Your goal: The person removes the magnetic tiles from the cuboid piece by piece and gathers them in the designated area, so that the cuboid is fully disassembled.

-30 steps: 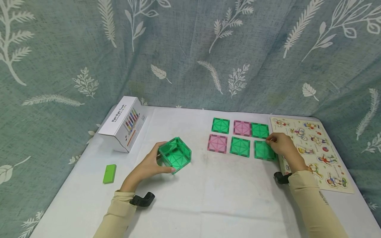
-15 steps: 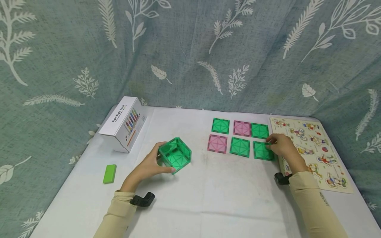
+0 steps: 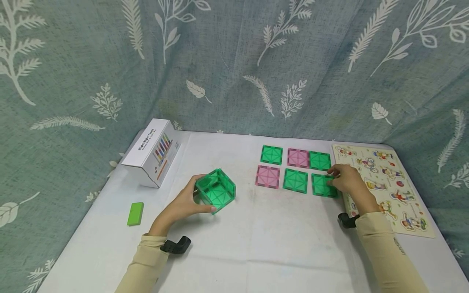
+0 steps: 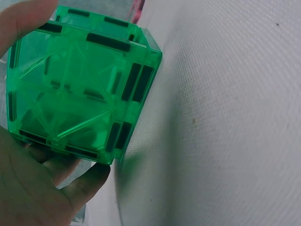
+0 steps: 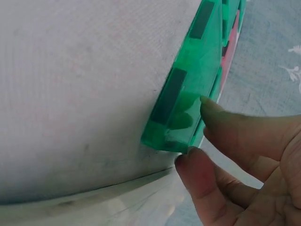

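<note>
My left hand (image 3: 182,204) grips an open-topped cube of translucent green magnetic tiles (image 3: 221,195), thumb on one side and fingers on the other. The left wrist view shows this cube (image 4: 70,99) tilted, with dark magnet strips along its edges. At the right, my right hand (image 3: 348,179) pinches the edge of a flat green magnetic tile (image 3: 321,186). Seen from the right wrist, the thumb is over that tile (image 5: 188,89) and a fingertip meets its near edge. Beside it lie green tiles (image 3: 295,181) and pink tiles (image 3: 267,177) in two rows.
A picture puzzle board (image 3: 388,191) lies under and beyond my right wrist. A white printed box (image 3: 152,152) stands at the back left, with a small green block (image 3: 135,213) nearer. A leaf-patterned curtain (image 3: 227,69) hangs behind the white table (image 3: 256,240).
The green tile at my right hand has slid slightly left, and the right fingers have shifted a little over it. The left hand and the cube stay still.
</note>
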`<state>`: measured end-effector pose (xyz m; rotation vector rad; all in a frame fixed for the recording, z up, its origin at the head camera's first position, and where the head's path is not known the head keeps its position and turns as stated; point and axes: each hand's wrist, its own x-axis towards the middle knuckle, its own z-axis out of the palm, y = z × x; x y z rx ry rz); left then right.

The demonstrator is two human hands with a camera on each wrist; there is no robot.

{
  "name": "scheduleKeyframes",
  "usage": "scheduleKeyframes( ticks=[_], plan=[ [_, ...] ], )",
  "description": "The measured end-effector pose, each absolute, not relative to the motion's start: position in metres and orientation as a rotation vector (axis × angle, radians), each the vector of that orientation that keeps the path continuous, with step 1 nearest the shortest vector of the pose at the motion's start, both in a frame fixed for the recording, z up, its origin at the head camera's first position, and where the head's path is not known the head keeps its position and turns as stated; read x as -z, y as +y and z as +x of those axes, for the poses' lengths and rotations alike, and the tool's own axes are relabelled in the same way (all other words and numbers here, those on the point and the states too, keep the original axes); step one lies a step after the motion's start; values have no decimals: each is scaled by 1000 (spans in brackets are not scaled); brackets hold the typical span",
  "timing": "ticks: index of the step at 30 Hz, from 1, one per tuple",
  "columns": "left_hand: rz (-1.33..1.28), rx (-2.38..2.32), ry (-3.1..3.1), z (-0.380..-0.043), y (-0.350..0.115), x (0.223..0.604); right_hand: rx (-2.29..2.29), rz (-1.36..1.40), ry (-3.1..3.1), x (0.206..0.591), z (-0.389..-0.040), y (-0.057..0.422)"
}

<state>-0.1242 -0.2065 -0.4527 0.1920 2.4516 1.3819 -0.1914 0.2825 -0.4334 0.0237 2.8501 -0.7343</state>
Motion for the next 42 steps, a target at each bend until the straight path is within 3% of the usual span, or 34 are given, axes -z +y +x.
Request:
scheduleKeyframes(
  ticks=[8, 42],
  plan=[
    [225, -1363, 2457, -124, -208, 453, 642, 29, 2884, 424, -188, 275],
    [312, -1421, 2453, -123, -210, 448, 929, -650, 2704, 406, -156, 147]
  ],
)
